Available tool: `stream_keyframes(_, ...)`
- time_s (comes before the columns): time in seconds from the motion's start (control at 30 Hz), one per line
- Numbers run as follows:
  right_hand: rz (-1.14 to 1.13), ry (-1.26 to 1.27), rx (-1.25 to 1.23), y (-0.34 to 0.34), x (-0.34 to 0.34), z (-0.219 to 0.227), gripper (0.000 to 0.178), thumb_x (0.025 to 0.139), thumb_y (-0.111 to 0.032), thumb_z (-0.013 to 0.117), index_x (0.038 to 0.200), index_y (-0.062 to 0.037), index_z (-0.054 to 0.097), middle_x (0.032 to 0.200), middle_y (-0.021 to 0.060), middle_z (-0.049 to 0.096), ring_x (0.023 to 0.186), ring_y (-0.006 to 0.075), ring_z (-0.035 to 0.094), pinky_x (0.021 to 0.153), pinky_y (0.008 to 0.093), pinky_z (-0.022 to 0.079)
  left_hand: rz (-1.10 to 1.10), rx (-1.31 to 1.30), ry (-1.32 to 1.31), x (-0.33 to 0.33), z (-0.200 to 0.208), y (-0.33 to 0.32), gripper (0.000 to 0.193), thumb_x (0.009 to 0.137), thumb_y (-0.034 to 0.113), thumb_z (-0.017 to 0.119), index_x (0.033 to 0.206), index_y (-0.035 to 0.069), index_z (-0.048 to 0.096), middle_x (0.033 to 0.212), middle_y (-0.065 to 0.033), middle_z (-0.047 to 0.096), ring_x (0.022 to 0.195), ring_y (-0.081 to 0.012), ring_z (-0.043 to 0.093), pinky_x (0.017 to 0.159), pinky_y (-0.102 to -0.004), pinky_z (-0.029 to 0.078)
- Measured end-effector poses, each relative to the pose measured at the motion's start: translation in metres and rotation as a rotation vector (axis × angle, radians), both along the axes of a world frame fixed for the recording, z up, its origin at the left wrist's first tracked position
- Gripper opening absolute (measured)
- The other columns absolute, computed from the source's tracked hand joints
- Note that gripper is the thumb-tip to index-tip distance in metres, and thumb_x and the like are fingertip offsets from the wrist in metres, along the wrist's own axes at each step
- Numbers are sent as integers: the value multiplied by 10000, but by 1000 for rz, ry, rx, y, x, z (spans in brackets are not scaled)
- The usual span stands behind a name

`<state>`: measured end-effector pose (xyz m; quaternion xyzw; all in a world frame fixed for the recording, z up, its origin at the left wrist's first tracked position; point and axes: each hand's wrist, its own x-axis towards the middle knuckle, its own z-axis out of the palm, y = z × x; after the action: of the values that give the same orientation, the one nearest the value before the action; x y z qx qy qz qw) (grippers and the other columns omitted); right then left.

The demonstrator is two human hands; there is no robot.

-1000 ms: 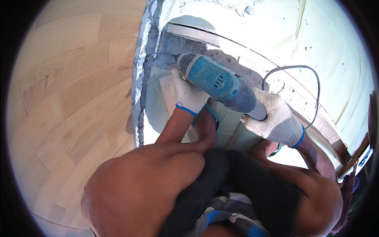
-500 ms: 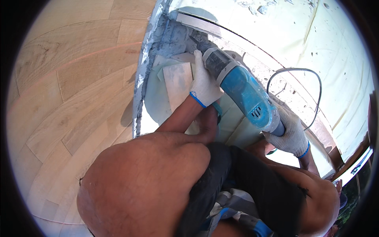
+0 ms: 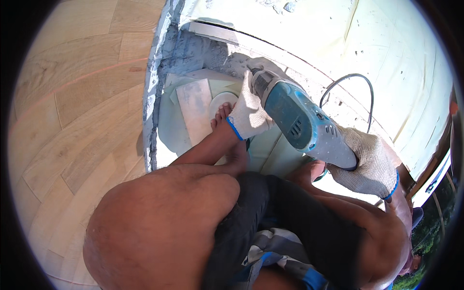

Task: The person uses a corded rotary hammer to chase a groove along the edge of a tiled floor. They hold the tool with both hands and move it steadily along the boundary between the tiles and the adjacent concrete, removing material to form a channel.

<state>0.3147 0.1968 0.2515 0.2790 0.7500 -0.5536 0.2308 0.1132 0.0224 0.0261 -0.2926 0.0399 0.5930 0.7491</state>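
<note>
Rightward along the concrete step (image 3: 309,84) since the earlier frame, we are moving the blue drill (image 3: 292,116), the step's left corner (image 3: 212,57) looking roughly bared, one tile strip (image 3: 212,33) remaining there, our right hand (image 3: 371,162) wrapping the handle (image 3: 333,153), our forward-pointing left hand (image 3: 248,113) seemingly gripping beneath the nose (image 3: 263,82), fingers mostly hidden.

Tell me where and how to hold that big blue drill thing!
Probably by the grey rear handle of the blue power tool, coming from the lower right, where the right hand grips it. The body slants down that way, and that end narrows enough to wrap. The pointed bit is at the opposite end, so best stay off it.
</note>
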Motion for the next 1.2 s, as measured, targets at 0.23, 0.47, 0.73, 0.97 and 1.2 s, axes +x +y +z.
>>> stream_keyframes(0.23, 451, 81, 306, -1, -20, 32, 538, 783, -198, 770, 1266, -3, 635, 1009, 163, 714, 863, 346, 736, 757, 433, 591, -262, -210, 123, 47, 6, 8, 821, 1006, 753, 383, 1414, 64, 562, 1348, -166, 645, 1229, -325, 633, 1119, -512, 482)
stream_keyframes(0.47, 649, 86, 401, -8, -29, 47, 529, 796, -233, 760, 1253, -3, 627, 979, 167, 702, 848, 366, 730, 733, 451, 592, -441, -292, 200, 59, 24, 5, 816, 1037, 721, 251, 1453, 84, 545, 1397, -154, 620, 1288, -309, 594, 1148, -514, 447)
stream_keyframes(0.73, 787, 32, 419, -20, -45, 46, 483, 814, -247, 751, 1214, -5, 628, 963, 168, 689, 843, 367, 725, 723, 454, 588, -529, -153, 267, 44, 27, -1, 801, 1005, 782, 314, 1418, 147, 571, 1344, -94, 648, 1282, -265, 602, 1106, -497, 492)
stream_keyframes(0.97, 776, 13, 392, -17, -41, 42, 446, 830, -259, 743, 1180, -6, 629, 948, 170, 678, 838, 367, 720, 715, 457, 585, -505, -241, 267, 42, 48, -3, 707, 959, 732, 549, 1312, 127, 640, 1258, -103, 687, 1173, -275, 665, 1053, -501, 534)
stream_keyframes(1.2, 643, 134, 398, -23, -32, 52, 469, 880, -369, 725, 1195, -25, 671, 1005, 190, 709, 914, 358, 731, 773, 441, 597, -547, -207, 364, 45, 30, 2, 771, 1004, 700, 496, 1432, 63, 565, 1362, -156, 646, 1193, -297, 659, 1036, -476, 558)
